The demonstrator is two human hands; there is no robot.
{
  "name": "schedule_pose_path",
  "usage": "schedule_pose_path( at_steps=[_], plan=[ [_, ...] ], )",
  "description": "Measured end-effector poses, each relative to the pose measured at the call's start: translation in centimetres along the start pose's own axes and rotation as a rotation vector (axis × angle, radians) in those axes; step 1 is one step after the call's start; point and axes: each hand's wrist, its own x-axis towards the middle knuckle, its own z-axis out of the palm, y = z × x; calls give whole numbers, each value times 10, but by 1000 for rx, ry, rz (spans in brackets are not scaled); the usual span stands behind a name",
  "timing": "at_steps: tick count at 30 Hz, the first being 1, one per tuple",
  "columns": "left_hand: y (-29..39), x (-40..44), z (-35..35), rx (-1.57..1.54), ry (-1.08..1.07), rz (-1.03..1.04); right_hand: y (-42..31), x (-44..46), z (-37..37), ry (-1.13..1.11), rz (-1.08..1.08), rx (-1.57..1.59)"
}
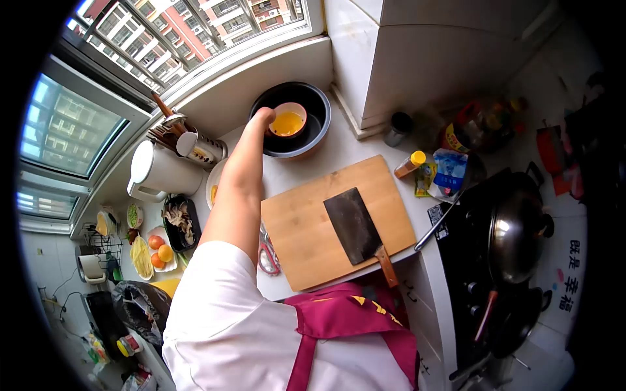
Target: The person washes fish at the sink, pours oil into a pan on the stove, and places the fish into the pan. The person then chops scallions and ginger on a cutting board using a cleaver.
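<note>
My left hand (263, 118) reaches far forward and grips the left rim of a small bowl (302, 109) of yellow liquid that looks like beaten egg. The bowl is inside the mouth of a round black pot (319, 130); whether it rests on the bottom cannot be made out. Most of my fingers are hidden behind the bowl and my hand. Nearer to me, a cleaver (353, 228) with a wooden handle lies flat on a wooden cutting board (297, 225), its handle past the board's edge. My right hand is out of the picture.
Left stand a white kettle (166, 171), a utensil holder (201, 148), a black tray of sliced food (181, 221) and a plate of tomatoes (156, 242). Red-handled scissors (268, 259) lie beside the board. Right are a yellow-capped bottle (409, 164), a ladle (437, 225) and a lidded wok (518, 228) on the stove.
</note>
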Motion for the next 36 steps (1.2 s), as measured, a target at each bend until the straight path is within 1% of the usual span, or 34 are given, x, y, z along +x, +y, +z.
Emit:
schedule_pose_path(
  at_steps=[2, 3, 5, 7, 11, 13, 16, 18, 19, 21, 23, 24, 26, 27, 29, 30, 31, 32, 33, 34, 35, 36],
  plan=[
    [-9, 34, 5, -124, -83, -27, 12, -8, 7, -3, 56, 36],
    [-4, 15, 6, -153, -113, 29, 21, -13, 9, -4, 89, 58],
    [11, -62, 0, -209, -170, 142, 46, -25, 16, -10, 168, 111],
    [12, -79, -4, -248, -190, 269, 74, -36, 23, -26, 256, 165],
    [14, -140, -27, -436, -328, 386, 136, -57, 32, -42, 458, 315],
    [13, -176, -36, -474, -393, 427, 168, -69, 37, -52, 553, 397],
    [11, -250, -36, -445, -455, 578, 215, -94, 49, -69, 664, 536],
    [10, -302, -25, -384, -480, 638, 250, -111, 55, -87, 693, 636],
    [7, -324, -15, -397, -512, 684, 268, -118, 58, -120, 674, 685],
    [1, -375, 13, -427, -668, 778, 308, -140, 58, -174, 591, 792],
    [-3, -423, 53, -414, -823, 837, 336, -171, 44, -190, 92, 576],
    [-6, -450, 79, -446, -925, 861, 383, -176, 46, -172, 31, 358],
    [-13, -497, 132, -463, -1062, 799, 466, -218, 41, -113, -52, 226],
    [-16, -514, 158, -386, -1126, 797, 482, -235, 36, -72, -112, 308],
    [-21, -566, 219, -387, -1303, 692, 508, -265, 29, -6, -110, 590],
    [-25, -592, 249, -375, -1375, 643, 515, -295, 21, 17, -35, 799],
    [-29, -622, 280, -319, -1492, 646, 519, -322, 19, 100, 149, 930],
    [-32, -648, 311, -293, -1487, 636, 520, -350, 17, 211, 324, 1072],
    [-35, -663, 342, -244, -1582, 588, 524, -367, 21, 381, 615, 1125],
    [-37, -680, 371, -173, -1615, 593, 532, -384, 27, 451, 654, 1138],
    [-41, -695, 398, -164, -1586, 595, 549, -406, 39, 521, 691, 1146],
    [-44, -711, 425, -96, -1570, 620, 565, -418, 48, 542, 775, 1153]
  ],
)
